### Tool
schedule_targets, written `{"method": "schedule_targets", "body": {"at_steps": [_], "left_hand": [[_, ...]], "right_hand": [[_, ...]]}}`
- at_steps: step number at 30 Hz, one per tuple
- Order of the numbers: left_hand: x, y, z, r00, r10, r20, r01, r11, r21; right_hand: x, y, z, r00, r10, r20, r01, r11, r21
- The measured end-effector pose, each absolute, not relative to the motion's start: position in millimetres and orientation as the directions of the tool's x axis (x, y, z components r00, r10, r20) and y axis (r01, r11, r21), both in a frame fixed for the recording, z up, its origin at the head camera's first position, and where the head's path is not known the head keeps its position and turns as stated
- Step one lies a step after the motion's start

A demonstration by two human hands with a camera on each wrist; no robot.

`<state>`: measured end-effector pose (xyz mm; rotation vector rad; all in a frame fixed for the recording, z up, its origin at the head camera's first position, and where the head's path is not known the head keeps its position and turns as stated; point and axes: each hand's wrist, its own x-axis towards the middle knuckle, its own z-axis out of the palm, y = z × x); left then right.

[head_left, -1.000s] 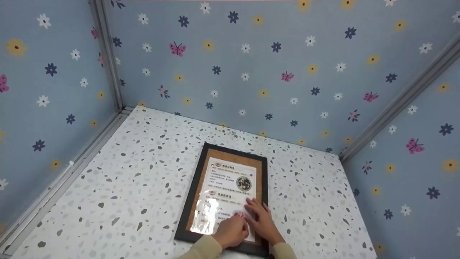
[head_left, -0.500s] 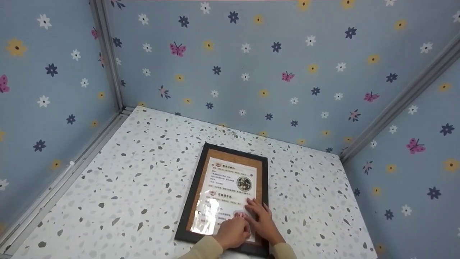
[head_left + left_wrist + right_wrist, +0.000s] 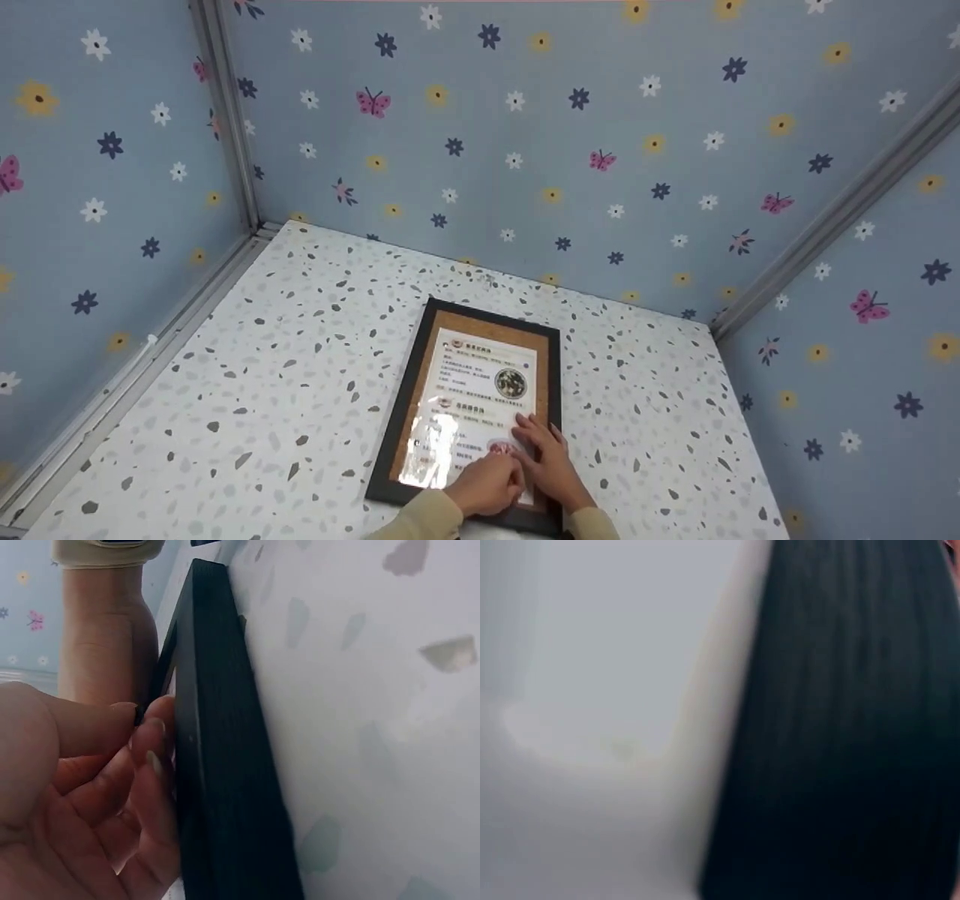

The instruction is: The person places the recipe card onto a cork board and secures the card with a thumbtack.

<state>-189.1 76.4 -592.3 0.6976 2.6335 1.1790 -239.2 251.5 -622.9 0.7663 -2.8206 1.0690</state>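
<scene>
The left hand (image 3: 486, 484), in a beige sleeve (image 3: 424, 517), was curled on the lower part of a white, glossy printed sheet (image 3: 469, 386); whether it held anything could not be told, though a small dark spot showed at its thumb tip. The right hand (image 3: 551, 465) lay touching just beside it, fingers extended and slightly spread over the sheet's edge. The sheet lay beneath both hands on a brown cork panel (image 3: 487, 330), set in a black rectangular frame (image 3: 403, 412) that slanted away from the wrists. Beyond the fingertips, the sheet bore a round food picture (image 3: 511, 383). Around the hands and frame spread a white speckled tabletop (image 3: 292, 360); far ahead stood a blue flower-and-butterfly wall (image 3: 525, 135).
</scene>
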Motion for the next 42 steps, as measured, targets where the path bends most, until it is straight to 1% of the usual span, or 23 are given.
{"method": "schedule_targets", "body": {"at_steps": [7, 12, 15, 20, 24, 28, 31, 34, 37, 42], "left_hand": [[-190.6, 74.7, -592.6, -0.867, 0.496, 0.039, 0.348, 0.548, 0.761], [-191.0, 73.9, -594.6, -0.859, 0.512, 0.023, 0.303, 0.472, 0.828], [-190.9, 74.6, -596.1, -0.857, 0.514, 0.040, 0.309, 0.449, 0.839], [-191.1, 75.2, -598.3, -0.851, 0.518, 0.086, 0.386, 0.507, 0.770], [-191.1, 74.1, -597.7, -0.825, 0.557, 0.091, 0.428, 0.512, 0.745], [-190.7, 73.1, -595.7, -0.798, 0.598, 0.072, 0.462, 0.531, 0.711], [-190.1, 73.3, -595.3, -0.799, 0.599, 0.055, 0.469, 0.563, 0.681], [-189.7, 73.3, -596.3, -0.808, 0.586, 0.057, 0.469, 0.582, 0.664], [-190.2, 72.3, -598.2, -0.816, 0.572, 0.082, 0.458, 0.554, 0.695], [-192.2, 68.0, -604.9, -0.843, 0.525, 0.120, 0.391, 0.443, 0.807]], "right_hand": [[-241.1, 252.3, -624.3, -0.872, -0.442, 0.212, -0.472, 0.639, -0.608], [-240.0, 252.7, -624.4, -0.868, -0.443, 0.226, -0.482, 0.638, -0.601], [-239.5, 252.4, -625.0, -0.864, -0.443, 0.241, -0.493, 0.642, -0.588], [-238.8, 251.2, -625.7, -0.854, -0.444, 0.272, -0.514, 0.632, -0.580], [-238.1, 251.5, -626.1, -0.844, -0.455, 0.283, -0.528, 0.620, -0.580], [-238.4, 251.4, -625.8, -0.868, -0.443, 0.226, -0.481, 0.632, -0.607], [-238.7, 250.1, -624.8, -0.885, -0.432, 0.176, -0.437, 0.637, -0.635], [-238.9, 249.7, -625.7, -0.881, -0.436, 0.181, -0.444, 0.634, -0.634], [-239.0, 250.3, -627.2, -0.871, -0.438, 0.222, -0.474, 0.634, -0.611], [-239.0, 251.7, -627.5, -0.864, -0.436, 0.253, -0.495, 0.640, -0.588]]}}
